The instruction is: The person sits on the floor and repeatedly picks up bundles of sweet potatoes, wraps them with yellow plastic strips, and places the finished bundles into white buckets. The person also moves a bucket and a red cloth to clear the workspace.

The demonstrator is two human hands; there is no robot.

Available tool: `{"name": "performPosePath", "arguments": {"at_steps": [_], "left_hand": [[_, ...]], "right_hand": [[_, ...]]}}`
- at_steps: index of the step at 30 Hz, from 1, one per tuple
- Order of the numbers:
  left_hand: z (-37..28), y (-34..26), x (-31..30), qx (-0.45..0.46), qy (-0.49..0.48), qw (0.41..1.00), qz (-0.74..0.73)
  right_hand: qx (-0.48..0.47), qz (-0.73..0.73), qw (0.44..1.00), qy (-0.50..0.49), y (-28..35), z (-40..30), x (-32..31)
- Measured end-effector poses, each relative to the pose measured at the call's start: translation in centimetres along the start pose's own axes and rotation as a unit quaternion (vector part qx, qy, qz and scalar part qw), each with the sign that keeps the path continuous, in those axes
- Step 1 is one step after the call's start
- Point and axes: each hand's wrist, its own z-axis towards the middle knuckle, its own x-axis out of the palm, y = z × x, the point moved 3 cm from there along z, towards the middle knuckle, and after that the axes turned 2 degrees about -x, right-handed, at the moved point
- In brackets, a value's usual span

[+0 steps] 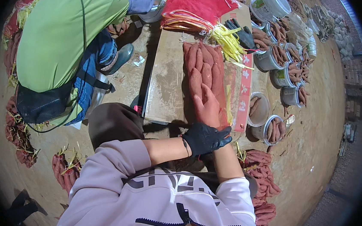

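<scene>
A red mesh bag filled with sweet potatoes lies lengthwise on a cardboard box. My bare right hand reaches to the near end of the bag, its thumb and fingers against the lowest sweet potatoes. Whether it grips one is not clear. My left hand, in a black glove, lies across my right wrist, where the red mesh narrows towards it. Its palm side is hidden, so any hold on the mesh cannot be told. A yellow tie strip lies beside the bag.
At the box's far end are stacked red mesh bags, yellow strips and a dark glove. Buckets of sweet potatoes line the right. A person in a green shirt crouches left. Filled bags lie near my right side.
</scene>
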Motion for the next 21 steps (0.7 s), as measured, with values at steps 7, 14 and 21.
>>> {"name": "performPosePath", "arguments": {"at_steps": [7,14,21], "left_hand": [[0.3,-0.1,-0.3,0.002,0.025,0.997,-0.073],[-0.4,0.9,0.7,0.048,-0.053,0.994,-0.081],[0.0,0.3,-2.1,0.081,-0.133,0.985,-0.069]], "right_hand": [[-0.027,-0.161,0.985,0.046,1.2,0.4,-0.9],[-0.057,-0.174,0.982,0.052,1.8,1.3,1.9],[-0.13,-0.142,0.922,0.337,2.5,-6.6,-11.9]]}}
